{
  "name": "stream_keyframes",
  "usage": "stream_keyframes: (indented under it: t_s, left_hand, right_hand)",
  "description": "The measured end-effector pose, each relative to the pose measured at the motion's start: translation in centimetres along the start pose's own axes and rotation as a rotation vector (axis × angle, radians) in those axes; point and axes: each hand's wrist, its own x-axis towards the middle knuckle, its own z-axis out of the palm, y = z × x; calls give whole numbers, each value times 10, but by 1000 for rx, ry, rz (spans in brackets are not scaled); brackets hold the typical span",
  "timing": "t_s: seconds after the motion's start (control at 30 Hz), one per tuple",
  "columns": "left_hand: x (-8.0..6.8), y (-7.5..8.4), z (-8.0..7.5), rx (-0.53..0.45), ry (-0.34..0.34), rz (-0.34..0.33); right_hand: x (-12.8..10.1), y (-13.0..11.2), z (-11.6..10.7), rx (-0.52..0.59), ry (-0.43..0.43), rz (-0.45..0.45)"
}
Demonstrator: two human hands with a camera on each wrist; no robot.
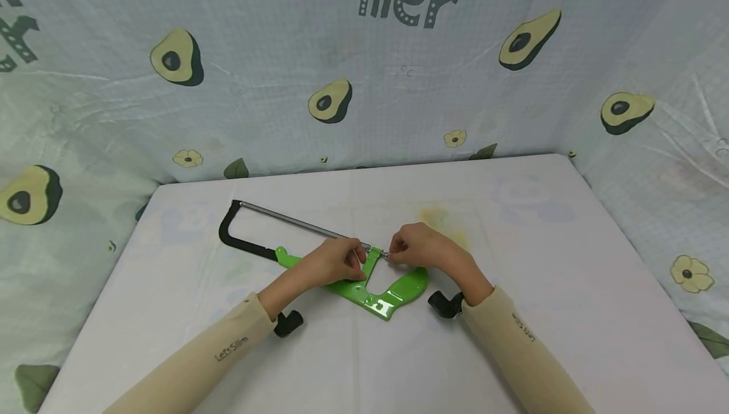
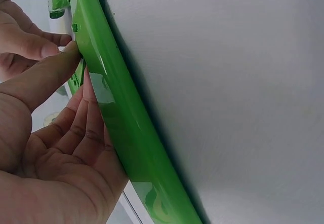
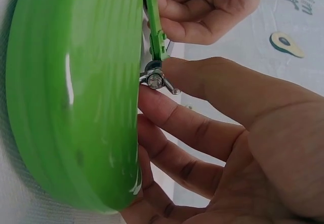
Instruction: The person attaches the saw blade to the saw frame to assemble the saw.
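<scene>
A hacksaw (image 1: 410,286) with a green handle and a black front frame (image 1: 246,246) lies flat on the table, its straight grey length (image 1: 290,219) towards the back. My left hand (image 1: 336,261) grips the green frame by the strut in front of the handle; in the left wrist view its thumb (image 2: 55,72) and fingers come round the green part. At the strut's far end sits a small metal wing nut (image 3: 155,79). Thumb and index finger of my right hand (image 1: 424,246) pinch this wing nut, while the other fingers curl beside the handle (image 3: 76,107).
A white cloth (image 1: 569,262) covers the table. Behind and at both sides hangs a curtain (image 1: 398,85) printed with avocados. Dark wrist cameras (image 1: 446,304) jut out below both wrists, close to the tabletop.
</scene>
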Motion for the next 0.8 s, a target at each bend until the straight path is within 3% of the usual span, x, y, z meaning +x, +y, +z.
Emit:
stream_keyframes:
  t_s: [0.8]
  left_hand:
    - [0, 0, 0, 13, -1, 5]
  right_hand:
    - [-4, 1, 1, 20, 72, -17]
